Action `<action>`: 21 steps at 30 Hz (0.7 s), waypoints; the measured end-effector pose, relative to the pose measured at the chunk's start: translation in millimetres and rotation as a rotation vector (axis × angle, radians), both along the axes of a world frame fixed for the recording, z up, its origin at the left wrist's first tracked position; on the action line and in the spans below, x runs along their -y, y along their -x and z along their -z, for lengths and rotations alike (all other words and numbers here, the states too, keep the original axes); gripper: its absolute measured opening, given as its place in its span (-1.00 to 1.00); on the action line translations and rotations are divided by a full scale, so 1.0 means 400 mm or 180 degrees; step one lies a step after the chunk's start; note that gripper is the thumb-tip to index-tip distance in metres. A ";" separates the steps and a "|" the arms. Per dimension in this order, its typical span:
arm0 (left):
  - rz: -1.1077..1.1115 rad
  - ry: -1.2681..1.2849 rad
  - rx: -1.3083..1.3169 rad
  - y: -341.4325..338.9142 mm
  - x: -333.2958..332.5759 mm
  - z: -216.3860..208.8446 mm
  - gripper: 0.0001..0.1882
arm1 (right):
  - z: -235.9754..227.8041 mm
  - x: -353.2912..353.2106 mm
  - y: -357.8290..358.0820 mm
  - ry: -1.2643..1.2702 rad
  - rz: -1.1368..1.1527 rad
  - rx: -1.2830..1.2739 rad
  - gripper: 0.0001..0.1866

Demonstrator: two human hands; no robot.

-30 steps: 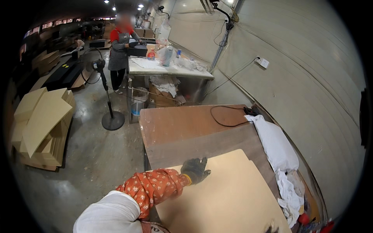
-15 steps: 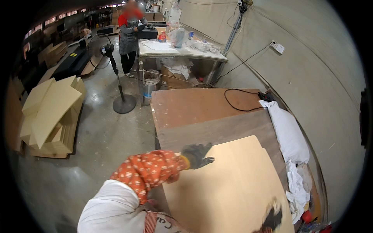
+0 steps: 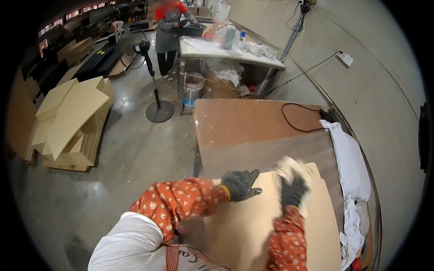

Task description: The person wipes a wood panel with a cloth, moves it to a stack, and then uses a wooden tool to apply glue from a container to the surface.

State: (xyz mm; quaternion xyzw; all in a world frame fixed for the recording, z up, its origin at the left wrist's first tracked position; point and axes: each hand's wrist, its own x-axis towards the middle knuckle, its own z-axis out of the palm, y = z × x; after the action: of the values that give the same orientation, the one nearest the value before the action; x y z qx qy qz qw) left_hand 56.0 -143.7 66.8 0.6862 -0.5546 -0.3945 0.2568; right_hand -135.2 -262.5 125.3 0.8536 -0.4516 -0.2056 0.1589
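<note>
A large pale wooden board (image 3: 239, 230) with rounded corners lies flat before me, over at least one more board whose edge shows along the right. My left hand (image 3: 241, 185), in a dark grey glove with a yellow cuff, rests by the board's far left edge, fingers stretched out and holding nothing. My right hand (image 3: 292, 191), gloved alike, is closed round a cream-coloured cloth (image 3: 296, 168) at the far edge of the board. Motion smears the cloth, and its exact shape cannot be made out. Orange patterned sleeves cover both forearms.
The boards lie on a brown worktable (image 3: 253, 119). A black cable (image 3: 285, 115) and a white sack (image 3: 350, 158) lie along its right side. Ahead stand a cluttered white table (image 3: 203, 50), a person (image 3: 169, 40) and a fan (image 3: 158, 108); stacked panels (image 3: 77, 119) stand left.
My right hand has swept from the board's near right to its far edge with the cloth. My left hand stays spread near the far left edge. The view has shifted slightly.
</note>
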 end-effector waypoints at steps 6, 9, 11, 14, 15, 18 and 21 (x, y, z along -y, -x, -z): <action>-0.0659 -0.0590 0.0191 -0.330 -0.004 0.020 -0.31 | 0.131 0.242 -0.270 -0.0381 -0.0414 0.0761 -0.39; -0.1555 -0.0223 0.0385 -0.392 -0.097 -0.013 -0.39 | 0.056 0.390 -0.235 0.0130 0.0595 0.0826 -0.41; -0.2629 0.0185 -0.0255 -0.357 -0.143 0.009 -0.46 | 0.174 0.476 -0.138 0.0500 0.0474 0.1664 -0.43; -0.3602 0.0441 -0.0683 -0.358 -0.218 0.088 -0.54 | 0.201 0.220 -0.455 -0.0298 -0.0491 0.1805 -0.43; -0.3765 0.0494 -0.0767 -0.367 -0.243 0.105 -0.57 | 0.203 0.113 -0.565 -0.0656 -0.0946 0.1844 -0.42; -0.3731 0.0550 -0.0182 -0.443 -0.372 0.115 -0.73 | 0.147 -0.126 -0.717 -0.1539 -0.2457 0.1898 -0.40; -0.3981 0.0917 -0.0761 -0.482 -0.456 -0.016 -0.77 | 0.079 -0.033 -0.725 -0.1675 -0.2142 0.1388 -0.39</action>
State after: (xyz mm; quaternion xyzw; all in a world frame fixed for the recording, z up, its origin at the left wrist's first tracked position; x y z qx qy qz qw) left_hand 248.9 38.6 73.3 0.7895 -0.0656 -0.1660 0.5872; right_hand 154.9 -249.4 93.8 0.9868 -0.1056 -0.0664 -0.1032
